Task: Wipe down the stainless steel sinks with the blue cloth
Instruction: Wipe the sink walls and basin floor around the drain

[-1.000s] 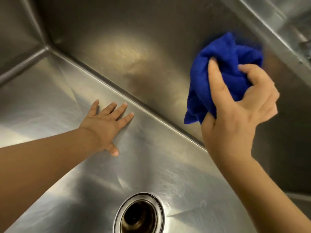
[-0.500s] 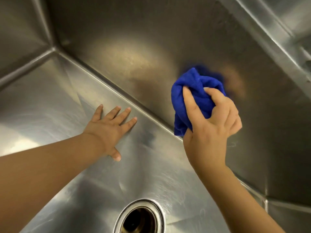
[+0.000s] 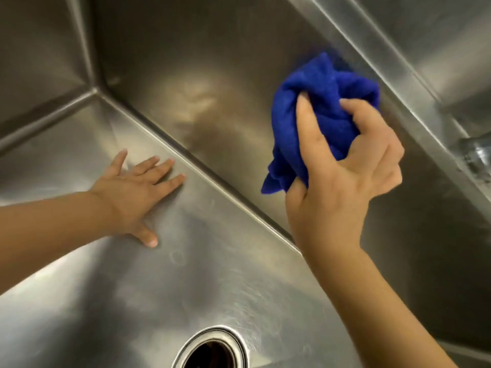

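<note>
Grips the bunched blue cloth (image 3: 324, 110) in the right hand (image 3: 345, 187), high on the back wall of the sink (image 3: 212, 62), near the top rim. Rests the left hand (image 3: 127, 197) flat on the sink floor, fingers spread wide, by the back corner.

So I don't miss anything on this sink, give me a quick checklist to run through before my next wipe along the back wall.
1. Grip on the blue cloth: ok, the right hand curls fingers and thumb round it.
2. Cloth touching the back wall: cannot tell, though it sits right beside it.
3. The left hand flat on the sink floor, apart from the cloth: ok.
4. The drain uncovered: ok.
5. Wall free of smears: cannot tell, because of the glare.
</note>
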The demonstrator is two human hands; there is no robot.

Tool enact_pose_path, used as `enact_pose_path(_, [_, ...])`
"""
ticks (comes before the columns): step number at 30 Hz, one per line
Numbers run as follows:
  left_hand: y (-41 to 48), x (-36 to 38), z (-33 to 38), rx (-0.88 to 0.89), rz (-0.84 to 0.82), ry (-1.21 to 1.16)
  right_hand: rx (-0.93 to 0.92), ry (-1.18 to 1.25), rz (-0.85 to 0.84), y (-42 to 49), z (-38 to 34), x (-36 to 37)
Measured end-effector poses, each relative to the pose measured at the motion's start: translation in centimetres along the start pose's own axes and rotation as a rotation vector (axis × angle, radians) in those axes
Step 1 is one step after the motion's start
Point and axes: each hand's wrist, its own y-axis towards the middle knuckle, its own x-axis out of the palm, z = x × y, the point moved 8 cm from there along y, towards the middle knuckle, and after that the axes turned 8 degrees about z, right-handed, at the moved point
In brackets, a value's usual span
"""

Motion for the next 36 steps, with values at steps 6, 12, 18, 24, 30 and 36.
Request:
enact_pose_path(6, [-0.2, 1.6, -3.4, -0.052, -0.097, 0.080, -0.203, -0.115, -0.255, -6.7, -1.7, 6.0])
enact_pose_path(12, [0.1, 1.9, -3.1, -0.045, -0.084, 0.067, -0.098, -0.042, -0.326, -4.7, -2.2, 5.3])
enact_pose_path(18, [0.0, 2.0, -3.2, -0.039, -0.069, 0.025, -0.090, -0.088, -0.085, -2.5, -2.9, 3.9])
enact_pose_path(24, [0.2, 2.3, -3.4, -0.028, -0.044, -0.004, -0.217, -0.094, -0.434, -9.2, -4.6, 10.0])
enact_pose_path(30, [0.5, 2.3, -3.4, -0.030, -0.028, -0.020, -0.099, 0.036, -0.214, -3.6, -6.0, 6.8])
enact_pose_path(36, [0.3, 2.1, -3.4, -0.031, -0.014, -0.047, -0.318, -0.015, -0.411, -7.9, -7.3, 11.5])
